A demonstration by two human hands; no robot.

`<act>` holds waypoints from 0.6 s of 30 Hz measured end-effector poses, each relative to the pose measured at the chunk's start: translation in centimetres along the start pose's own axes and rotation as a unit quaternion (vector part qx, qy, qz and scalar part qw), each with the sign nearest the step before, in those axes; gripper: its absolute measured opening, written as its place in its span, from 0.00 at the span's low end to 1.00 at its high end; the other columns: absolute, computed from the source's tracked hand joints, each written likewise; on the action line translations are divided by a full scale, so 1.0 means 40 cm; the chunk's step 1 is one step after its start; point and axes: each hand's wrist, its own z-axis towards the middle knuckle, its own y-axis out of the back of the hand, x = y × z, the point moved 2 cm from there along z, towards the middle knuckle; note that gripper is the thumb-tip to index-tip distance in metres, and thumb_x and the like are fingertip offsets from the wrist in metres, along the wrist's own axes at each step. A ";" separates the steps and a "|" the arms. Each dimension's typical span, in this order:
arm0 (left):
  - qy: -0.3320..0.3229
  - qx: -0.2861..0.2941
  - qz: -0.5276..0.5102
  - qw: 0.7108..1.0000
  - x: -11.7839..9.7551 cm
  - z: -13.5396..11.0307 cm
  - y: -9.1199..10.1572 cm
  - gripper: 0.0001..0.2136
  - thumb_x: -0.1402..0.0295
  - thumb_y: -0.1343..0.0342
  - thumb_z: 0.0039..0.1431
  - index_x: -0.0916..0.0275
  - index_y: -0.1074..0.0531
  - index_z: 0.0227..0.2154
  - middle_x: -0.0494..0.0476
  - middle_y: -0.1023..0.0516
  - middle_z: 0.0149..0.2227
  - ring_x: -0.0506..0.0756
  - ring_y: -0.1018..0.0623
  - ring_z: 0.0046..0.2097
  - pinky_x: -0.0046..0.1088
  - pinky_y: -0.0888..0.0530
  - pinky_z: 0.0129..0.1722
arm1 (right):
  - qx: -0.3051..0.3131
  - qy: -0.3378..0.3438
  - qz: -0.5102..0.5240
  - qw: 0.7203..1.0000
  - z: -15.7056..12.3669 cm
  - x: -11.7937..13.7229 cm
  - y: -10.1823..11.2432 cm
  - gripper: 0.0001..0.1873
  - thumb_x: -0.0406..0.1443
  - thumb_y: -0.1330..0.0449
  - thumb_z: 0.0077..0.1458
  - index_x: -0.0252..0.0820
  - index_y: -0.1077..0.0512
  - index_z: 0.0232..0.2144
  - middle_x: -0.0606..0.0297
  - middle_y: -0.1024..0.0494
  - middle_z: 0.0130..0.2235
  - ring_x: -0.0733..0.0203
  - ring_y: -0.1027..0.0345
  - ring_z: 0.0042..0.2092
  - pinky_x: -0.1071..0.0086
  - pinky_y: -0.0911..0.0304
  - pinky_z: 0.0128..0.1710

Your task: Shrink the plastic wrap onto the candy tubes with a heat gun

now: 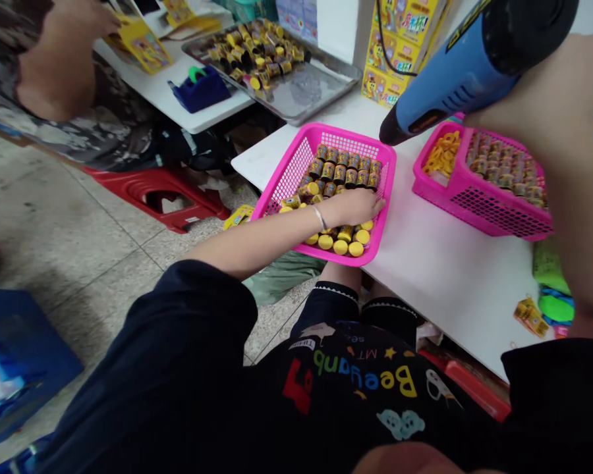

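Observation:
My left hand (356,207) reaches into a pink plastic basket (383,234) on the table, lying over small jars (338,174) with dark printed wrappers. Its fingers curl downward, and what they hold, if anything, is hidden. Jars at the back of the basket lie in rows on their sides; those nearest me show yellow lids (340,247). My right hand (566,92) is closed around a blue heat gun (467,79). The gun's black nozzle (393,128) points down at the basket's back right corner, above its rim.
To the right stands a pink divided basket (499,214) with yellow rings and wrapped jars. Behind are a metal tray (306,92) of loose jars and stacked yellow boxes (393,56). A co-worker's arm (56,66), a blue tape dispenser (200,89) and a red stool (153,191) are left.

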 end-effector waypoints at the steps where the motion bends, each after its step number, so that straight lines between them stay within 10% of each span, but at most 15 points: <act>1: 0.003 -0.007 0.004 1.000 -0.015 -0.026 0.007 0.22 0.67 0.62 0.78 0.71 0.23 0.44 0.71 0.17 0.48 0.61 0.18 0.49 0.38 0.25 0.55 | 0.010 0.008 0.019 1.000 -0.004 -0.003 0.003 0.24 0.52 0.34 0.51 0.41 0.21 0.42 0.45 0.18 0.49 0.24 0.24 0.56 0.50 0.33 0.43; 8: -0.050 -0.007 0.028 0.998 -0.136 -0.287 0.057 0.25 0.62 0.64 0.80 0.65 0.23 0.37 0.59 0.18 0.36 0.55 0.19 0.38 0.45 0.29 0.61 | 0.108 0.085 0.084 0.987 -0.019 0.014 0.007 0.26 0.48 0.25 0.42 0.54 0.24 0.44 0.62 0.17 0.50 0.29 0.27 0.62 0.49 0.28 0.49; 18: -0.159 -0.220 0.018 0.962 -0.160 -0.480 0.160 0.19 0.66 0.58 0.78 0.60 0.22 0.37 0.54 0.14 0.33 0.54 0.16 0.34 0.34 0.21 0.37 | 0.129 0.110 0.089 0.981 -0.015 0.056 0.049 0.26 0.40 0.26 0.45 0.52 0.24 0.48 0.62 0.19 0.55 0.28 0.32 0.67 0.46 0.30 0.58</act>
